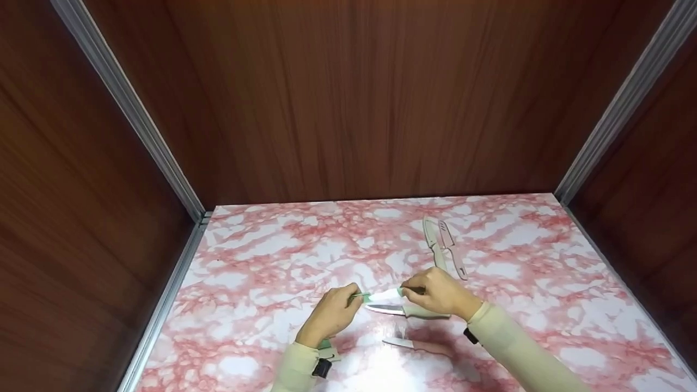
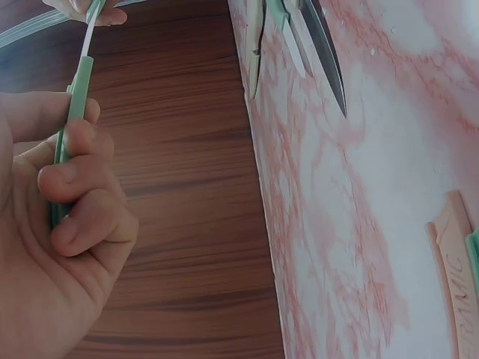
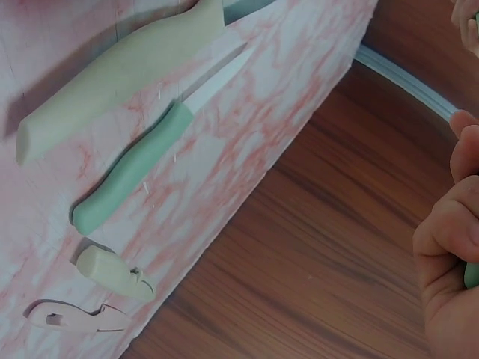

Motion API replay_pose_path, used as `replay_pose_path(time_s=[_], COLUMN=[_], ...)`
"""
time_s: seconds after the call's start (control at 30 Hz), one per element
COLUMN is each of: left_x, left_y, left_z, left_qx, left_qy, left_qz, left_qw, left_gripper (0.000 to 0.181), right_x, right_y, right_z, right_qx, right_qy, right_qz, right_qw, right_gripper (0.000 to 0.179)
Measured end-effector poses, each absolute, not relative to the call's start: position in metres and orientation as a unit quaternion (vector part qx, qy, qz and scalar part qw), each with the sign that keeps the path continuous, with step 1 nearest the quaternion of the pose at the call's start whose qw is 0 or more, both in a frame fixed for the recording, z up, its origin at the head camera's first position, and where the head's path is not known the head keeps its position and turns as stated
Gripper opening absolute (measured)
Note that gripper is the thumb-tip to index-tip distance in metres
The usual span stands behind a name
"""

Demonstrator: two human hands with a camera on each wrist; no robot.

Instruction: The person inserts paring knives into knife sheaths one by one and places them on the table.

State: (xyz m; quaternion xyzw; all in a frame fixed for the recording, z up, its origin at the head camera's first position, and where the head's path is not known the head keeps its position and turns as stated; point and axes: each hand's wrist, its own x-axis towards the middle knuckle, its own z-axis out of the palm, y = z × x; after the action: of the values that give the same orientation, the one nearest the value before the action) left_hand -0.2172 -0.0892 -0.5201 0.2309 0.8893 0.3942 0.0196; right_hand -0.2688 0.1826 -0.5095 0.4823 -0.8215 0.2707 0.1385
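Observation:
My left hand (image 1: 331, 311) grips a narrow green knife sheath (image 2: 79, 93), with its fingers curled around it. A thin white blade (image 2: 87, 39) runs from the sheath's end toward my right hand (image 1: 442, 292), which pinches the green handle at its other end. In the right wrist view much of the right hand is cut off by the frame edge. Close to the hands lies a knife with a cream handle (image 1: 425, 312) and a dark blade. Beside it is another knife with a green handle (image 3: 135, 166) and white blade. A pink-handled knife (image 1: 430, 347) lies nearer me.
Farther back on the marbled table (image 1: 261, 261) lie a cream sheathed knife (image 1: 430, 233) and a pink sheathed knife (image 1: 446, 234). Green and cream pieces (image 1: 330, 354) sit by my left wrist; a peach sheath (image 2: 455, 277) bears lettering. Wooden panels (image 1: 354, 98) surround the table.

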Motion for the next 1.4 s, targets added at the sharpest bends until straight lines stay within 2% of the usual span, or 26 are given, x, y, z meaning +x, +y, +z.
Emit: replay_pose_path(time_s=[0.63,1.4], left_x=[-0.216,-0.216], left_y=[-0.084,-0.077], left_z=[-0.516,-0.517], left_qx=[0.241,0.250], left_qy=[0.886,0.884], left_qz=[0.397,0.395], left_qw=[0.002,0.012], left_gripper=[0.020,0.023], right_x=[-0.267,-0.261], right_y=[0.179,0.180], right_z=[-0.510,-0.514], right_qx=[0.493,0.493], right_qy=[-0.809,-0.803], right_qz=[0.285,0.309], right_qw=[0.146,0.127], right_gripper=[0.012,0.015])
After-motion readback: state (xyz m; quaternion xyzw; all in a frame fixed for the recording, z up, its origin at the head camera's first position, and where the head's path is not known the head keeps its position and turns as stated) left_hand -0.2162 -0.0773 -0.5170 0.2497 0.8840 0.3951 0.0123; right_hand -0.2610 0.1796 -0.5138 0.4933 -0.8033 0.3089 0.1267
